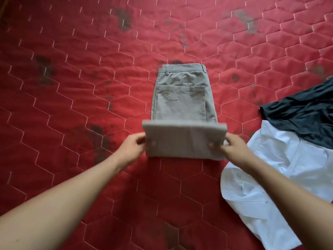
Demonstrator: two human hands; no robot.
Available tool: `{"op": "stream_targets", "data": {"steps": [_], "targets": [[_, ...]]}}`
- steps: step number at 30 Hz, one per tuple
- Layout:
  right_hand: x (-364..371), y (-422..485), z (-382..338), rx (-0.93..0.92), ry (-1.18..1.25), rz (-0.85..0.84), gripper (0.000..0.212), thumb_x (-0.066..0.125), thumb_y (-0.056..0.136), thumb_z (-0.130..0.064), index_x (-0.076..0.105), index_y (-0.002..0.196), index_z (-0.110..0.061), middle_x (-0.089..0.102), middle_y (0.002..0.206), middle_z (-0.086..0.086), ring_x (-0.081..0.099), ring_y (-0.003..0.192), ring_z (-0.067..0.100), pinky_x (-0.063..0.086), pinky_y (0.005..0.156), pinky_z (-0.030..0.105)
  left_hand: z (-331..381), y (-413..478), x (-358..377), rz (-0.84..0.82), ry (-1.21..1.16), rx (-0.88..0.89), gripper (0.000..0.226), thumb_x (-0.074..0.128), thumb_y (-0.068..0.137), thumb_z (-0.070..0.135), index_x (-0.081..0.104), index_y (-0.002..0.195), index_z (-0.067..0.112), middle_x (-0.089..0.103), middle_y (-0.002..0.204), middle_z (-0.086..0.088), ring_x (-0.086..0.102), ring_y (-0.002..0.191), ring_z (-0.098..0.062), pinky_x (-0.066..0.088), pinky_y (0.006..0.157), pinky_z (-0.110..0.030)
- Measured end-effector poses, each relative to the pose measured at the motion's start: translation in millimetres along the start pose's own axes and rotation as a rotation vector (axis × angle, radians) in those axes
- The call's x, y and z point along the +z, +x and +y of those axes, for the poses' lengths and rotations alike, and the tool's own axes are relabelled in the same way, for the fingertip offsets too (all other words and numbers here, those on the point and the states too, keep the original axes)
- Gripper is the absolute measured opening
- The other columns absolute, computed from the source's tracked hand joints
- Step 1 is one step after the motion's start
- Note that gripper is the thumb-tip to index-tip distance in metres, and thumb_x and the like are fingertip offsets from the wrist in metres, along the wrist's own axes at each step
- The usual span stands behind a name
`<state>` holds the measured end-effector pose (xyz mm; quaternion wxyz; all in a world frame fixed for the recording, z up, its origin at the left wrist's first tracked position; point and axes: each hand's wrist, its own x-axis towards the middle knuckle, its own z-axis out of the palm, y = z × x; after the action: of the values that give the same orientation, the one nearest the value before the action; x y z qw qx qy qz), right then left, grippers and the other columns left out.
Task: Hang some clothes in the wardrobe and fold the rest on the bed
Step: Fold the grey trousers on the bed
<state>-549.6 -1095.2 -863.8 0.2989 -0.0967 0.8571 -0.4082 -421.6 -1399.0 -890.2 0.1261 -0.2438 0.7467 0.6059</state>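
Grey trousers (182, 100) lie in the middle of the red quilted bed (72, 87), waistband at the far end and a back pocket facing up. Their near part is folded into a flat panel raised off the cover. My left hand (134, 147) pinches that panel's left edge, with a fingertip showing on the front. Its right edge is pinched by my right hand (228, 147) in the same way. Both forearms reach in from the bottom of the view.
A crumpled white shirt (270, 177) lies on the bed at the right, under my right forearm. A dark garment (306, 116) lies just beyond it at the right edge. Dark stains mark the red cover in several places.
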Motion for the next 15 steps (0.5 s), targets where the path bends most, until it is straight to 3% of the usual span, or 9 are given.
{"op": "stream_targets", "data": {"steps": [1, 2, 5, 7, 9, 12, 15], "targets": [[-4, 15, -7, 0.028, 0.151, 0.005, 0.002, 0.075, 0.090, -0.021, 0.074, 0.090, -0.022, 0.073, 0.096, -0.004, 0.064, 0.088, 0.010, 0.053, 0.077, 0.039, 8, 15, 0, 0.048, -0.143, -0.003, 0.004, 0.068, 0.094, 0.011, 0.071, 0.094, 0.012, 0.071, 0.091, 0.003, 0.059, 0.089, -0.013, 0.048, 0.080, -0.029], [-7, 31, -13, 0.049, 0.273, 0.030, 0.007, 0.073, 0.093, -0.025, 0.076, 0.091, -0.019, 0.076, 0.093, -0.004, 0.066, 0.084, 0.009, 0.055, 0.071, 0.035, 19, 29, 0, 0.111, -0.269, 0.000, 0.010, 0.067, 0.096, 0.016, 0.068, 0.094, 0.007, 0.067, 0.092, -0.006, 0.057, 0.088, -0.018, 0.045, 0.078, -0.034], [-17, 69, -20, 0.158, 0.655, -0.065, 0.015, 0.076, 0.087, -0.029, 0.079, 0.097, -0.019, 0.078, 0.098, 0.006, 0.075, 0.086, 0.020, 0.059, 0.068, 0.032, 30, 59, -1, 0.080, -0.569, -0.004, 0.010, 0.067, 0.093, 0.021, 0.067, 0.102, 0.017, 0.072, 0.102, -0.005, 0.067, 0.091, -0.017, 0.055, 0.075, -0.029], [-13, 75, -5, 0.309, 0.705, -0.282, 0.030, 0.078, 0.080, -0.024, 0.077, 0.109, -0.019, 0.076, 0.109, 0.009, 0.074, 0.098, 0.026, 0.061, 0.076, 0.037, 16, 56, 1, -0.062, -0.378, -0.050, 0.024, 0.067, 0.094, 0.011, 0.064, 0.116, 0.022, 0.074, 0.111, 0.002, 0.071, 0.098, -0.011, 0.057, 0.079, -0.022], [0, 68, 20, 0.466, 0.564, -0.450, 0.042, 0.076, 0.081, -0.009, 0.069, 0.122, -0.012, 0.074, 0.117, 0.011, 0.071, 0.108, 0.028, 0.058, 0.090, 0.040, -10, 45, 4, -0.182, -0.048, -0.088, 0.032, 0.064, 0.096, 0.006, 0.062, 0.126, 0.018, 0.071, 0.117, 0.004, 0.067, 0.107, -0.009, 0.055, 0.087, -0.020], [23, 46, 45, 0.527, 0.449, -0.480, 0.028, 0.065, 0.093, -0.001, 0.067, 0.120, -0.006, 0.075, 0.114, 0.011, 0.073, 0.103, 0.024, 0.060, 0.081, 0.035, -38, 31, 8, -0.217, 0.289, -0.085, 0.029, 0.060, 0.100, 0.017, 0.063, 0.129, 0.017, 0.068, 0.126, 0.006, 0.062, 0.118, -0.011, 0.048, 0.105, -0.031], [43, 22, 56, 0.558, 0.382, -0.445, 0.022, 0.063, 0.097, -0.005, 0.068, 0.118, -0.001, 0.076, 0.111, 0.012, 0.073, 0.100, 0.024, 0.058, 0.085, 0.035, -54, 10, 13, -0.248, 0.493, -0.154, 0.031, 0.058, 0.100, 0.029, 0.063, 0.130, 0.021, 0.066, 0.130, 0.006, 0.060, 0.121, -0.013, 0.046, 0.106, -0.033]]}}
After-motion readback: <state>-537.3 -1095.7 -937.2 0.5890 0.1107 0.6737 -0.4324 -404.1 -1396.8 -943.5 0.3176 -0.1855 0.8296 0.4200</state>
